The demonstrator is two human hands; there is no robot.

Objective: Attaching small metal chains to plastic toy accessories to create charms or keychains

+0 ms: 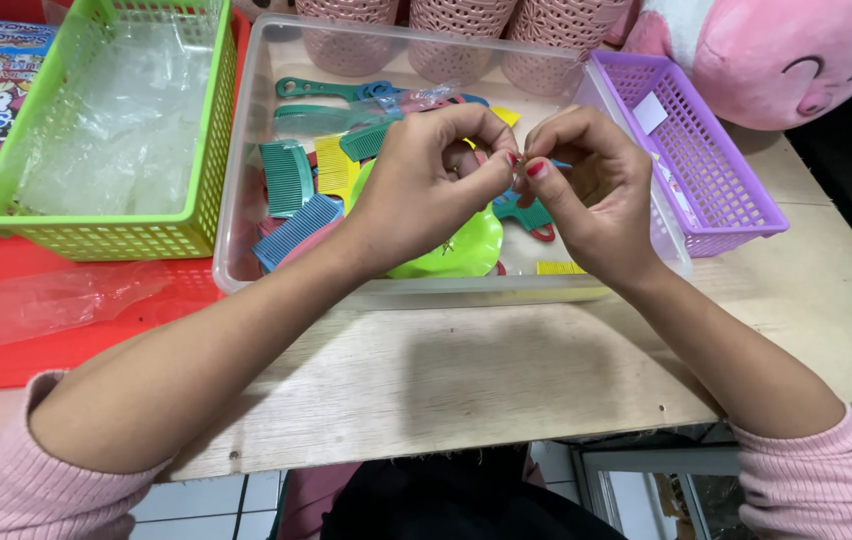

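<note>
At centre frame, the fingertips of both hands meet over a clear plastic tub (246, 150). Between them is a very small item (512, 172), too small and too hidden by the fingers to identify. The left hand (426, 185) is closed to a narrow pinch, thumb against forefinger, at the item. The right hand (586, 190) is curled the same way, its painted nails touching the left hand's fingertips. Which hand bears the item cannot be told.

Directly below the pinch, inside the tub, lies a bright green round piece (461, 250) among loose combs (291, 180) in teal, yellow and blue. To the right, touching the tub's wall, stands a purple mesh basket (716, 190). At upper left, a green mesh basket (146, 235) holds clear plastic bags. A loose clear bag (46, 300) lies on the red surface at left.

Risk, as judged: the item is held by fingertips alone, above a cluttered tub. A slip of either pinch would likely drop it among the combs, where so small a piece would be hard to find. Both forearms cross the wooden table (506, 370) edge unsupported, so a tremor or a bump against the tub's near wall could break the grip. The long nails may also reduce the hold's security.
</note>
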